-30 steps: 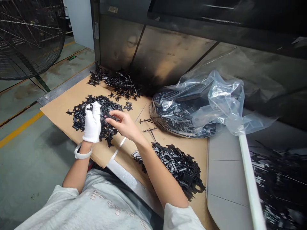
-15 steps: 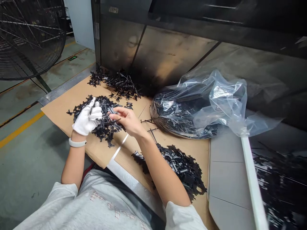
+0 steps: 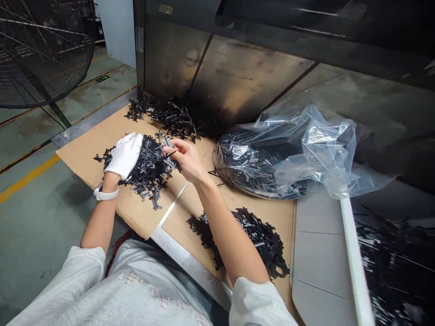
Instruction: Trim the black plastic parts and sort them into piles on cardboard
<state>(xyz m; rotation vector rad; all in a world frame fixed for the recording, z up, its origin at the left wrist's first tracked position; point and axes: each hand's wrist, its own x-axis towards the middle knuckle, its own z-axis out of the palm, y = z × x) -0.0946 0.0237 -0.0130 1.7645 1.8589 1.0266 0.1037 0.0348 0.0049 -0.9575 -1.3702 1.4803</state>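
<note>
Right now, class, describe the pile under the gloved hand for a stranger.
On the brown cardboard, look left of the pale strip. There sits a heap of small, jagged black parts; unlike neighbouring heaps, it lies partly under the white-gloved left hand.

Glossy plastic bag [image 3: 316,136]; matt cardboard [image 3: 84,145]; low-sheen plastic parts [image 3: 147,165]; soft cloth glove [image 3: 125,155]

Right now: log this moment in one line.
left hand: white-gloved, at heap of black parts | right hand: bare, pinching dark pieces | clear bag: dark parts inside
</note>
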